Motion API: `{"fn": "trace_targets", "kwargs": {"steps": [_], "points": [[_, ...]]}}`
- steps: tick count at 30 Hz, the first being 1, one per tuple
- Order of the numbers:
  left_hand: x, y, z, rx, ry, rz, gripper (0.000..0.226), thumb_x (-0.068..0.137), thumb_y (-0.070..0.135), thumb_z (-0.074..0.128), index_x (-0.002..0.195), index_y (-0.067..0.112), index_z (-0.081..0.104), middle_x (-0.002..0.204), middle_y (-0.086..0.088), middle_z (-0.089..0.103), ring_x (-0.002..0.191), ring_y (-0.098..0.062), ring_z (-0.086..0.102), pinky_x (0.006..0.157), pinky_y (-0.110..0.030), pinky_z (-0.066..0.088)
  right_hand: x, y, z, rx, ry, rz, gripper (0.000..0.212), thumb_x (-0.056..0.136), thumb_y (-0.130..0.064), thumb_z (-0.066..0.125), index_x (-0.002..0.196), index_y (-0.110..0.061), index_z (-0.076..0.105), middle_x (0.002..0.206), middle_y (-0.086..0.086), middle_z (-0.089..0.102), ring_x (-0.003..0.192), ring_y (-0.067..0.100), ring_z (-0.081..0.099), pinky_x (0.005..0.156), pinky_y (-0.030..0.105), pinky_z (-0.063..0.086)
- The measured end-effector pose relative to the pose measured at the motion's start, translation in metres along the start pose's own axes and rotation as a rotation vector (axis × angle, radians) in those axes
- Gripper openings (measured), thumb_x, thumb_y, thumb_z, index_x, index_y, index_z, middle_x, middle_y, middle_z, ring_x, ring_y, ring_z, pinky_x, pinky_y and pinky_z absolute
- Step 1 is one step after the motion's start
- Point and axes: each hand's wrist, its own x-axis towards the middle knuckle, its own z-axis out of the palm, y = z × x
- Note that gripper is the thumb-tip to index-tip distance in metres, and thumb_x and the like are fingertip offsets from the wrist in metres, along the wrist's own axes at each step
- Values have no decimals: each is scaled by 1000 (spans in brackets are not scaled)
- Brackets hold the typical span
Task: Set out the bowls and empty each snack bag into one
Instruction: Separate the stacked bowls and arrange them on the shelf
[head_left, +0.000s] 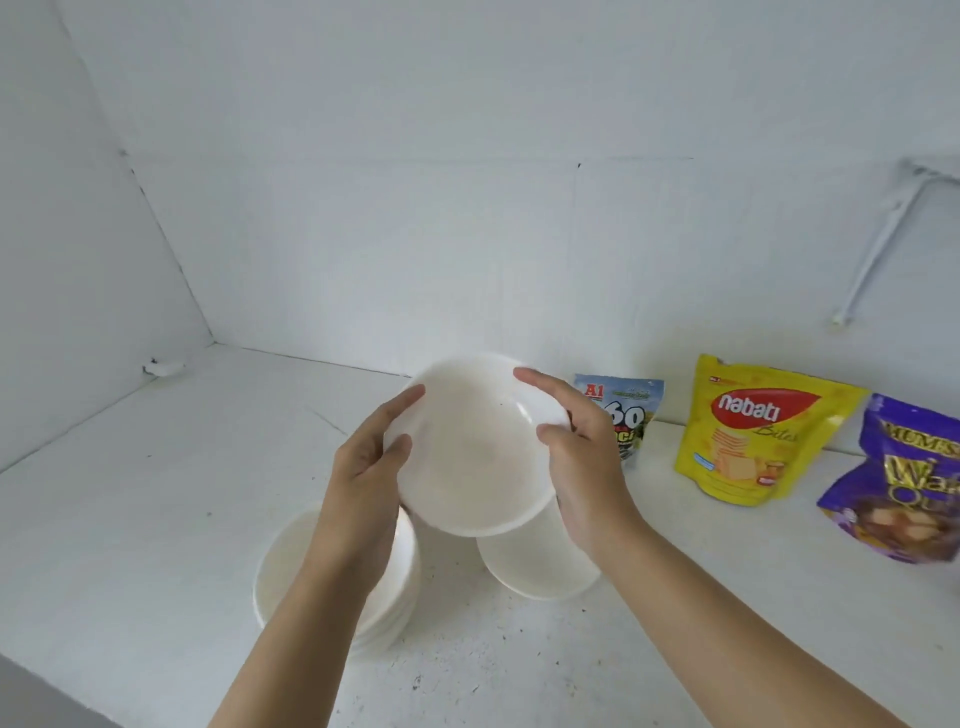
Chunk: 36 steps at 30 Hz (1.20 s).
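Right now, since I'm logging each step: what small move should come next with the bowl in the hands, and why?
Probably lower the held bowl onto the counter near the single bowl already set down. The left hand and right hand grip it in the air, more wait in the stack, and the blue bag, yellow bag and purple bag each need one.

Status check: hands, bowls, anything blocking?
Left hand, right hand grip white bowl, raised, tilted. Bowl stack, lone bowl on counter below. A1 bag, Nabati bag, purple bag stand at right; nothing blocking.
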Motion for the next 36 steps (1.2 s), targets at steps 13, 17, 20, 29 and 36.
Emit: {"fn": "trace_targets", "kwargs": {"steps": [13, 17, 20, 29, 36], "points": [[3, -73, 140, 17, -221, -224, 44, 99, -6, 55, 119, 27, 74, 120, 17, 73, 117, -20, 64, 100, -43, 55, -11, 39, -158, 61, 392, 236, 68, 80, 20, 37, 101, -30, 80, 100, -2, 72, 98, 32, 54, 86, 37, 46], [-1, -96, 169, 79, -266, -270, 45, 98, -11, 53, 118, 24, 73, 127, 5, 70, 116, -24, 65, 97, -38, 56, -15, 64, -190, 27, 435, 293, 68, 79, 19, 38, 94, -34, 79, 118, 0, 67, 98, 23, 59, 83, 35, 49], [-1, -119, 178, 287, -301, -209, 45, 97, -7, 59, 117, 31, 71, 126, 5, 70, 111, -20, 67, 96, -36, 58, -18, 82, -206, 7, 431, 346, 66, 78, 19, 38, 98, -30, 78, 116, -1, 67, 90, 15, 60, 77, 33, 49], [17, -152, 178, 1043, -424, 13, 41, 95, 25, 70, 132, 41, 62, 118, 23, 57, 114, -7, 45, 95, -32, 23, -13, 135, -226, -132, 359, 450, 71, 76, 21, 36, 97, -34, 75, 109, -1, 72, 81, 20, 57, 59, 21, 44], [18, -167, 168, 1152, -446, -2, 40, 97, 25, 67, 134, 38, 61, 137, 16, 61, 125, -14, 40, 92, -31, 16, -12, 159, -223, -268, 254, 474, 68, 73, 21, 38, 104, -29, 73, 113, -6, 69, 110, 22, 60, 73, 24, 48]]}}
